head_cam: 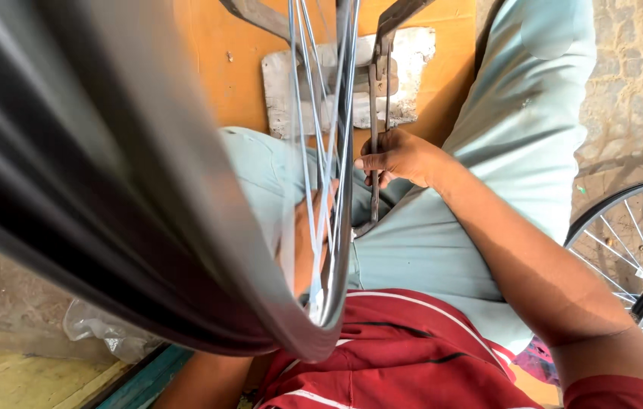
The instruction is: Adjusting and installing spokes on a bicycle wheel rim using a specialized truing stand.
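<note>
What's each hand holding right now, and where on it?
The right hand grips an upright arm of the metal truing stand, about midway up. The left hand sits behind the wheel's spokes; whether it grips anything cannot be told.

R hand on stand bar, L hand behind wheel spokes.

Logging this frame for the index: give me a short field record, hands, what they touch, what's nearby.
right hand: closed around a metal stand arm
left hand: behind the spokes, grip unclear
wheel rim: close to camera, blurred, upright between the knees
stand base: pale block on orange board
second wheel: at the right edge, on the ground
</note>
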